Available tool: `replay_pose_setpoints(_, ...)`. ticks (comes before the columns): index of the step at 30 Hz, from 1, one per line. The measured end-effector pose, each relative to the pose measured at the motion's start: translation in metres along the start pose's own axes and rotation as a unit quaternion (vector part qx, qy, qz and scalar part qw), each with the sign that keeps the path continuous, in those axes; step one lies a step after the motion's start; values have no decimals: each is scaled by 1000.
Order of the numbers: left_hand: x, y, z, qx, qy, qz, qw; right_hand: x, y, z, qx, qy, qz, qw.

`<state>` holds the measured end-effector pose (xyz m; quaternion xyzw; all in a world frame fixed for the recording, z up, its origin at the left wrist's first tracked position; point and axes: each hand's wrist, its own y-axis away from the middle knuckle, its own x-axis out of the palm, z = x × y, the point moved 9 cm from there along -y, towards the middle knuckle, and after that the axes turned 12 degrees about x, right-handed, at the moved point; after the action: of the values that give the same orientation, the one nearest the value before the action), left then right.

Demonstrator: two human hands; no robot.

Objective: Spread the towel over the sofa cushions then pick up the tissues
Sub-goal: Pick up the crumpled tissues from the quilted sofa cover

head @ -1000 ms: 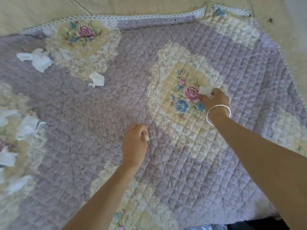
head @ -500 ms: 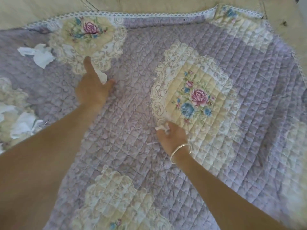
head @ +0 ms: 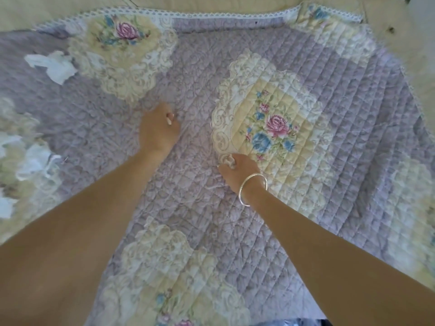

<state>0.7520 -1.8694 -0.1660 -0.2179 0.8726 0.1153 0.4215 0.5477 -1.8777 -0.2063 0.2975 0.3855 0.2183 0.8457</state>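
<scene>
The quilted floral towel (head: 188, 67) lies spread flat over the sofa (head: 47, 10), so the step in hand is, by my reading, the gathering of tissues. The left hand (head: 159, 131) sits near the middle of the towel with its fingers curled in, pinching a white scrap (head: 169, 119) at their tips. The right hand (head: 237, 170), a bracelet (head: 253, 189) on its wrist, is a little nearer and to the right, with its fingers curled round a small wad (head: 229, 160) at the edge of the cream flower panel. Every loose tissue in view lies to the left of both hands. A crumpled tissue (head: 53, 65) rests far and left of the left hand, just beside the far-left flower panel, its long axis running from far-left to near-right. A cluster of tissues (head: 35, 164) lies at the left edge of the towel, left of the left forearm and slightly nearer than the hand. The left hand is plainly the closer one to both, and the right is well apart across the towel. A leftward reach by the left hand seems the natural move, though the scrap it holds leaves little room for more.
</scene>
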Motion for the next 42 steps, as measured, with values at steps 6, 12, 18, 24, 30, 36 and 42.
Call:
replay_pose_setpoints(6, 4, 50, -42, 51, 73, 20, 996, -16, 28, -10, 18, -34, -24, 999)
replay_pose_setpoints(12, 22, 124, -64, 18, 174, 84, 981, -36, 81, -45, 29, -51, -70, 996)
replay_pose_setpoints(18, 26, 226, -106, 93, 118, 116, 982, -50, 164, -108, 50, -99, -103, 988)
replay_pose_setpoints(24, 53, 319, -118, 48, 156, 154, 975, -39, 214, -188, 115, -89, -93, 985)
replay_pose_setpoints(30, 134, 414, -102, -11, 171, 241, 955, 7, 229, -318, 221, 8, -24, 975)
replay_pose_setpoints(36, 225, 467, -59, -50, 141, 273, 950, 66, 191, -443, 296, -28, 38, 954)
replay_pose_setpoints(42, 285, 504, -19, -134, 139, 264, 945, 101, 174, -488, 312, -60, 95, 943)
